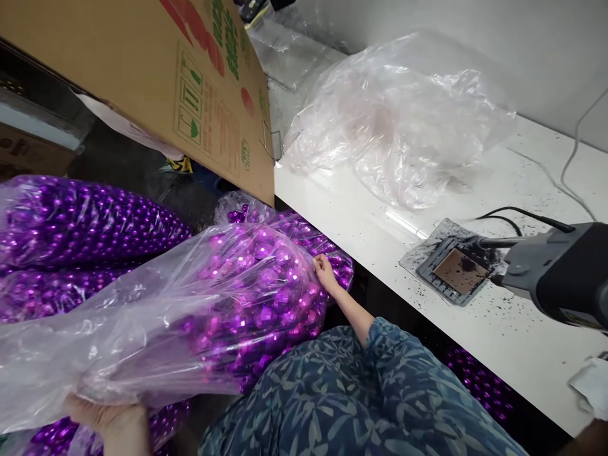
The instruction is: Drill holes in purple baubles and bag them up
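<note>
Head view, left grip (pixel 101 408) and right grip (pixel 325 272) pinching bauble bag (pixel 266 297), carton (pixel 133 76) beyond, crumpled plastic (pixel 403 120) on table (pixel 527 354)

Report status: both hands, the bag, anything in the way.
Left hand gripping clear bag at gathered plastic. Right hand pinching its filled end. Purple balls inside. Cardboard box beyond, not between hands.

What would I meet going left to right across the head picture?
Left-hand grip, printed green umbrella, printed red spot, right-hand grip, square plate with a brown middle, grey-and-black machine.
</note>
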Demonstrator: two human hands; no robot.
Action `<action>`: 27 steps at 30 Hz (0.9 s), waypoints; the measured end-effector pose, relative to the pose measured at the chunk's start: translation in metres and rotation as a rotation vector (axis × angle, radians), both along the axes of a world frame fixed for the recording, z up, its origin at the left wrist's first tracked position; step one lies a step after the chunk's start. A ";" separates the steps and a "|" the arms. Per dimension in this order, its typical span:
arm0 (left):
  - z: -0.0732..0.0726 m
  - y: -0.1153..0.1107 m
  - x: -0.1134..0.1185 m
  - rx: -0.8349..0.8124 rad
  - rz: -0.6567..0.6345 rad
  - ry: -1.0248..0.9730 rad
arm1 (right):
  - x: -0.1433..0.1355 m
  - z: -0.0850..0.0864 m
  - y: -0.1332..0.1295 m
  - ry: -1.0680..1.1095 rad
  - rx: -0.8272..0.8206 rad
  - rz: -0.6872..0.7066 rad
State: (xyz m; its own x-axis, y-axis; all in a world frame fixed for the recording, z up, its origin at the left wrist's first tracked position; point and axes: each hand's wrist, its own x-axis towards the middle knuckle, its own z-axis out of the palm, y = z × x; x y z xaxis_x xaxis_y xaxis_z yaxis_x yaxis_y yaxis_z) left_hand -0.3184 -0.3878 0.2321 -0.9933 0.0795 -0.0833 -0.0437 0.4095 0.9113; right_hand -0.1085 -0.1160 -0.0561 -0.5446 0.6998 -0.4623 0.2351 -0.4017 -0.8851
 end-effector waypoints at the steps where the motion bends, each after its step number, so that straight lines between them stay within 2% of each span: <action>1: -0.002 -0.005 -0.003 0.012 -0.006 -0.002 | 0.002 0.012 0.002 0.038 0.022 0.002; 5: -0.005 -0.014 -0.012 0.028 -0.043 0.010 | 0.010 0.057 0.018 0.127 0.138 0.034; 8: -0.006 -0.013 -0.015 -0.014 -0.081 0.035 | 0.018 0.070 0.033 0.119 0.122 0.022; 11: -0.006 -0.012 -0.016 -0.078 -0.047 -0.016 | 0.031 0.062 0.042 0.043 -0.067 -0.001; 13: -0.006 -0.011 -0.015 -0.105 -0.017 -0.082 | 0.043 0.053 0.042 -0.045 -0.185 0.037; 14: -0.006 -0.011 -0.015 -0.106 -0.012 -0.100 | 0.048 0.048 0.041 -0.105 -0.195 0.078; 17: -0.006 -0.011 -0.015 -0.075 -0.043 -0.050 | 0.066 0.039 0.036 -0.280 -0.052 0.207; 19: -0.004 -0.011 -0.016 -0.061 -0.085 -0.012 | 0.078 0.035 0.032 -0.323 0.051 0.233; 23: -0.001 -0.012 -0.019 -0.056 -0.125 -0.015 | 0.095 0.025 0.017 -0.329 0.095 0.129; 27: -0.005 -0.012 -0.026 -0.011 -0.089 0.008 | 0.093 0.015 0.001 -0.293 0.048 0.031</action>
State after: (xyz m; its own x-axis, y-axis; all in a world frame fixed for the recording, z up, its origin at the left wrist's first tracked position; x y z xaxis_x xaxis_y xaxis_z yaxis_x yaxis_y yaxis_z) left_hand -0.3444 -0.3996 0.2268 -0.9831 0.1665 -0.0766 0.0008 0.4217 0.9067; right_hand -0.0156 -0.1152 -0.0415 -0.4144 0.7100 -0.5694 0.4948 -0.3493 -0.7957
